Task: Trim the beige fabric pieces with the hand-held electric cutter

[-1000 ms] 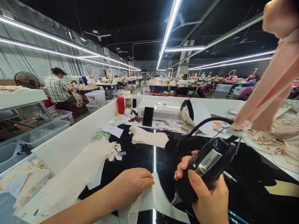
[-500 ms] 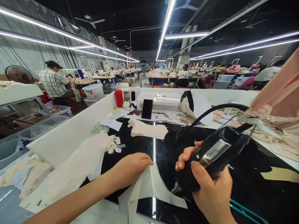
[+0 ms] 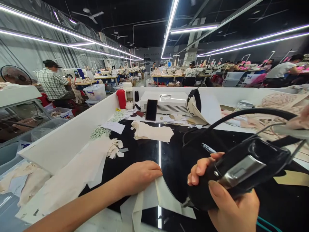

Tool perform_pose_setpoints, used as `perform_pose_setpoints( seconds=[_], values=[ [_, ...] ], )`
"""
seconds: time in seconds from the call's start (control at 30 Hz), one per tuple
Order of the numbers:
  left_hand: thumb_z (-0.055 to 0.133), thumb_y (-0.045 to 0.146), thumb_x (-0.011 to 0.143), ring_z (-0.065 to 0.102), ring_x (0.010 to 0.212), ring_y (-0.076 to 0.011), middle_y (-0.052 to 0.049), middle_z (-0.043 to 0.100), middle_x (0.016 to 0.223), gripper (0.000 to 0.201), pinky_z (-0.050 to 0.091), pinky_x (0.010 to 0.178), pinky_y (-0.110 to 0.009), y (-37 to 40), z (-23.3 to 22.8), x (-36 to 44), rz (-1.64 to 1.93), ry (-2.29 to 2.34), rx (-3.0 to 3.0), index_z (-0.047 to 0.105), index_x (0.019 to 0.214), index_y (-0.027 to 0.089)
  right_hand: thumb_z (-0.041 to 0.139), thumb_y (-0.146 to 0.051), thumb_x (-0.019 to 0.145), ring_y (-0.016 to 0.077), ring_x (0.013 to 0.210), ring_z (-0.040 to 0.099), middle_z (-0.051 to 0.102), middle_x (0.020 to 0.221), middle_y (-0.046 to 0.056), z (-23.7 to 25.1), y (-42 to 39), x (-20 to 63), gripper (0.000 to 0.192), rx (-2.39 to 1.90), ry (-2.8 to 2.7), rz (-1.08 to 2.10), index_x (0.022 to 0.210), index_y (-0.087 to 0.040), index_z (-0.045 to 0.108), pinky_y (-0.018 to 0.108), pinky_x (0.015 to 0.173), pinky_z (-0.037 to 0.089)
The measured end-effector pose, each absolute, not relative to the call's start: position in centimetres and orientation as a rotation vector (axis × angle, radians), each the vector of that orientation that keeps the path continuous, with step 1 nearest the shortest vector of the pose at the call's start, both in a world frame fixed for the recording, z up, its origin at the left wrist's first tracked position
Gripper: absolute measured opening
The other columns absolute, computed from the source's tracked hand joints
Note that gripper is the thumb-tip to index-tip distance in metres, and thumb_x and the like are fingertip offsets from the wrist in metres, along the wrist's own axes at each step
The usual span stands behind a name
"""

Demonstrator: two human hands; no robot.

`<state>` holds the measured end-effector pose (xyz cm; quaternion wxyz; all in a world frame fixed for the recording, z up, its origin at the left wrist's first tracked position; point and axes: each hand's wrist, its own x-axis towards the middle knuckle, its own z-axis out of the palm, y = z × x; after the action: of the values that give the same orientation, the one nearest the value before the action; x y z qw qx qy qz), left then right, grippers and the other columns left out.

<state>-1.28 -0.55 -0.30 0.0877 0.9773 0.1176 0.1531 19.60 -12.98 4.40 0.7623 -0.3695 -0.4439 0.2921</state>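
My left hand is closed on the upper end of a pale fabric piece, its fingers pinched together at the edge. The piece hangs down in layers over the glossy black tabletop. In my right hand is a black corded power tool with a silver plate on its side. Its small metal tip lies at the piece's lower right edge; I cannot tell if it touches. A pen rests just beyond my right fingers. Part of a teal tool shows below my right wrist.
Stacked cream fabric lies ahead, more cut fabric to the left. A phone leans against a white vented box. A thick black cable arches over the right side. White walls border the table; people sew beyond.
My right hand and the tool have shifted right and slightly down, and the pen has come into view. My left hand, still on the fabric, has moved slightly right.
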Motion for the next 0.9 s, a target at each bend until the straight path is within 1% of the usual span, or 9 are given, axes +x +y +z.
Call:
perform_pose_setpoints(
  seconds=[0.1, 0.2, 0.37, 0.57, 0.67, 0.8, 0.9],
  values=[
    [0.052, 0.002, 0.104, 0.071, 0.119, -0.0220, -0.012, 0.072, 0.129, 0.029, 0.060, 0.104, -0.031, -0.8, -0.3, -1.7, 0.511, 0.334, 2.923, 0.070, 0.124, 0.014, 0.083, -0.038, 0.091, 0.0202, 0.066, 0.067, 0.067, 0.083, 0.002, 4.5, -13.1, 19.6, 0.032, -0.794, -0.970, 0.642, 0.117, -0.032, 0.066, 0.039, 0.060, 0.064],
    [0.050, 0.005, 0.108, 0.070, 0.120, -0.0226, -0.013, 0.073, 0.126, 0.027, 0.059, 0.106, -0.032, -1.0, -0.3, -2.0, 0.544, 0.304, 2.956, 0.070, 0.124, 0.013, 0.083, -0.039, 0.091, 0.0201, 0.065, 0.066, 0.066, 0.083, 0.002, 4.6, -13.2, 19.7, 0.032, -0.792, -0.972, 0.652, 0.117, -0.033, 0.066, 0.039, 0.060, 0.064],
    [0.049, 0.005, 0.108, 0.071, 0.112, -0.0215, -0.012, 0.074, 0.118, 0.026, 0.060, 0.103, -0.031, -1.3, -0.2, -2.0, 0.601, 0.250, 2.990, 0.070, 0.123, 0.011, 0.085, -0.039, 0.089, 0.0200, 0.064, 0.066, 0.066, 0.080, 0.001, 5.0, -13.5, 20.0, 0.033, -0.800, -0.978, 0.658, 0.115, -0.031, 0.067, 0.038, 0.057, 0.065],
    [0.046, 0.008, 0.111, 0.071, 0.115, -0.0207, -0.012, 0.075, 0.121, 0.026, 0.058, 0.109, -0.033, -1.7, -0.5, -2.0, 0.657, 0.248, 2.988, 0.068, 0.124, 0.011, 0.088, -0.037, 0.082, 0.0185, 0.061, 0.065, 0.066, 0.077, -0.001, 5.6, -13.7, 19.4, 0.037, -0.821, -0.882, 0.625, 0.113, -0.028, 0.068, 0.034, 0.054, 0.064],
    [0.044, 0.009, 0.113, 0.071, 0.117, -0.0208, -0.012, 0.075, 0.122, 0.026, 0.057, 0.110, -0.031, -1.9, -0.7, -1.8, 0.663, 0.257, 2.973, 0.069, 0.122, 0.011, 0.090, -0.034, 0.079, 0.0180, 0.059, 0.065, 0.066, 0.075, -0.001, 6.2, -13.1, 19.0, 0.038, -0.823, -0.831, 0.611, 0.110, -0.026, 0.069, 0.033, 0.053, 0.064],
    [0.048, 0.008, 0.111, 0.071, 0.117, -0.0211, -0.011, 0.075, 0.120, 0.023, 0.058, 0.108, -0.031, -1.9, -1.2, -1.6, 0.687, 0.265, 2.954, 0.070, 0.119, 0.009, 0.092, -0.031, 0.075, 0.0175, 0.057, 0.064, 0.068, 0.072, -0.002, 7.2, -11.1, 18.8, 0.039, -0.797, -0.834, 0.575, 0.107, -0.026, 0.069, 0.033, 0.051, 0.063],
    [0.051, 0.008, 0.110, 0.072, 0.117, -0.0214, -0.012, 0.075, 0.123, 0.022, 0.059, 0.106, -0.031, -1.9, -1.5, -1.6, 0.713, 0.274, 2.950, 0.070, 0.121, 0.009, 0.090, -0.026, 0.074, 0.0164, 0.056, 0.064, 0.068, 0.072, -0.004, 7.4, -9.1, 18.4, 0.038, -0.768, -0.823, 0.547, 0.105, -0.026, 0.068, 0.030, 0.050, 0.062]
  ],
)
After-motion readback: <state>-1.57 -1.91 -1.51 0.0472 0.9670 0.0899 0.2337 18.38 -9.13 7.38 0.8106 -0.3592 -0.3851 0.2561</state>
